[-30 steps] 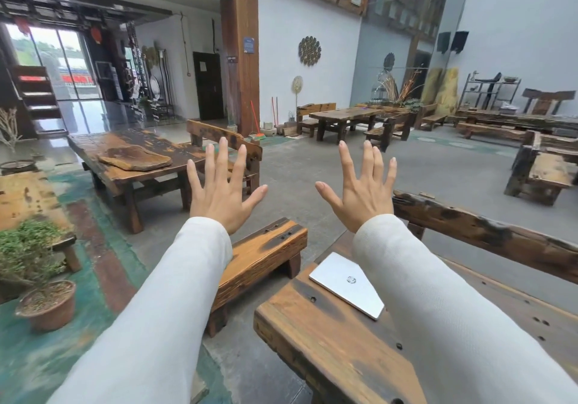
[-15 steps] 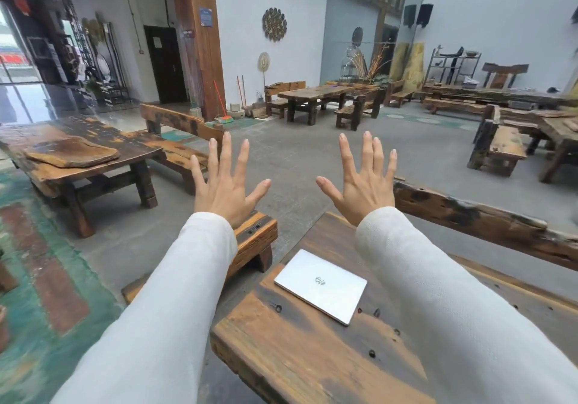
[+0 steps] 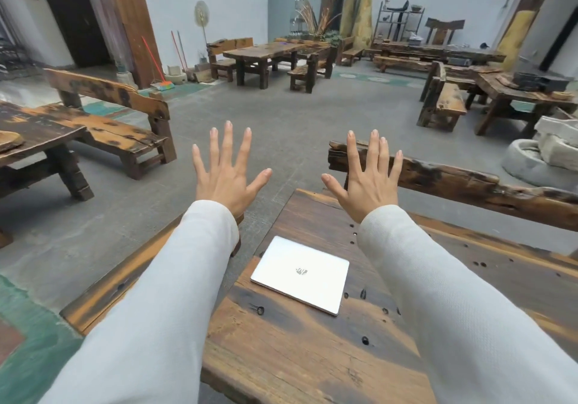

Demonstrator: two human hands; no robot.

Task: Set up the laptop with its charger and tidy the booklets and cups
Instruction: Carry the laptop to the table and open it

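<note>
A closed silver laptop (image 3: 301, 274) lies flat on the dark wooden table (image 3: 281, 350) in front of me, near its left end. My left hand (image 3: 226, 172) is raised in the air with fingers spread, above the floor to the left of the table. My right hand (image 3: 366, 178) is raised the same way over the table's far end. Both hands hold nothing and are well above the laptop. White sleeves cover both arms. No charger, booklet or cup shows in this view.
A rough wooden bench back (image 3: 453, 187) runs along the table's far right side. A low bench (image 3: 115, 284) sits under my left arm. Another table (image 3: 34, 134) and a bench (image 3: 106, 122) stand at the left. More tables (image 3: 266, 50) stand across the grey floor.
The view has swung right and tipped down, so the laptop now sits lower and nearer the centre. Both hands stay raised and spread, holding nothing.
</note>
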